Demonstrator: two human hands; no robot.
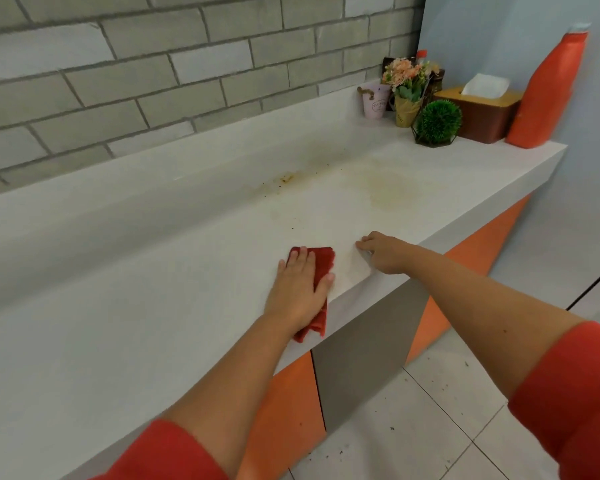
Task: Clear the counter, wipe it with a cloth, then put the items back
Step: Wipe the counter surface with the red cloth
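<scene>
While I watched the head cam, L hand [298,289] fingers [303,259] lay straight and flat, pressing the red cloth [323,261] onto the counter [136,306], left of the yellow stain [392,194] and nearer me. R hand [383,254] fingers [362,243] were loosely bent, tips touching the counter just this side of the stain, holding nothing. Beyond the stain stood flowers [404,72], tissue box [475,114] and orange bottle [548,91].

orange-red sleeves [568,393], bare forearms [482,299]
</scene>
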